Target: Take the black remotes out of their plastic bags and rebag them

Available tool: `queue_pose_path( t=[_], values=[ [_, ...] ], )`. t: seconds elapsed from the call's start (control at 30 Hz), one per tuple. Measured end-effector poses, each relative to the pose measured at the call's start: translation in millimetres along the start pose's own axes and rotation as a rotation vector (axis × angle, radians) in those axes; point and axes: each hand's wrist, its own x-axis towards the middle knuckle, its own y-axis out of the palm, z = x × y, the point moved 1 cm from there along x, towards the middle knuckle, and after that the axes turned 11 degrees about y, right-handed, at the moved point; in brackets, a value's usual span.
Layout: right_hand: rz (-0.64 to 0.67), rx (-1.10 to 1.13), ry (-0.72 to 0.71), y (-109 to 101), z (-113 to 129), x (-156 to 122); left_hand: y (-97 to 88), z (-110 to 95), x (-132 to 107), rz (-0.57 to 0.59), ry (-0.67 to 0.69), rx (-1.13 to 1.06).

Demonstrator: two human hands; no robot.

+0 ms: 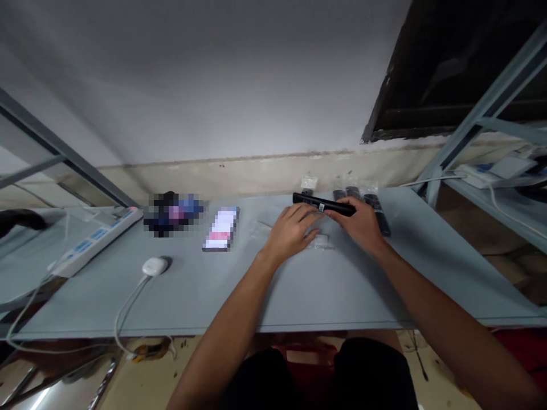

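Observation:
A black remote control is held above the table, tilted, with a small pale label showing on the side toward me. My right hand grips its right end between thumb and fingers. My left hand is at the near side of the remote, fingers stretched along it and thumb apart; whether the fingertips press on it is hard to see. Beneath the hands lies a clear plastic bag with a small pale piece. Beside my right hand lies another dark remote, partly in clear plastic.
More dark remotes in clear wrapping lie by the wall. To the left are a blurred phone, a pixelated dark-blue object, a white charger with a cable and a power strip. Metal frame posts flank the table.

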Motion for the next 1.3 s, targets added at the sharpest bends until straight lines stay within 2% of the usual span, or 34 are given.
queue_pose_path(
  t=[0.07,0.17,0.3,0.4,0.47,0.6,0.67,0.87,0.97,1.13,1.3],
  values=[
    [0.036,0.030,0.008,2,2,-1,2.8,0,0,-0.011,0.016,0.050],
    [0.213,0.145,0.052,7,3,-1,5.7,2,0,0.011,0.026,0.106],
    [0.417,0.380,0.191,11,4,-4,5.5,4,-1,0.034,0.011,0.156],
    [0.506,0.468,0.281,10,2,-5,2.8,6,-2,0.047,0.012,0.161],
    [0.473,0.389,0.264,8,-1,-3,0.8,8,-4,0.058,0.002,0.152],
    [0.317,0.048,0.068,3,-7,3,-1.4,17,-10,0.079,-0.049,0.141],
    [0.278,-0.024,0.001,2,-10,7,-2.3,23,-13,0.095,-0.063,0.129],
    [0.216,0.108,-0.003,-9,-24,19,-10.7,44,-25,0.048,-0.232,0.155],
    [0.206,0.131,-0.067,-13,-30,24,-13.3,54,-31,0.007,-0.292,0.133],
    [0.229,0.049,-0.168,-10,-29,23,-12.0,56,-32,0.013,-0.293,0.090],
    [0.221,0.133,-0.193,-4,-25,21,-10.8,52,-30,0.019,-0.283,0.089]
  ],
)
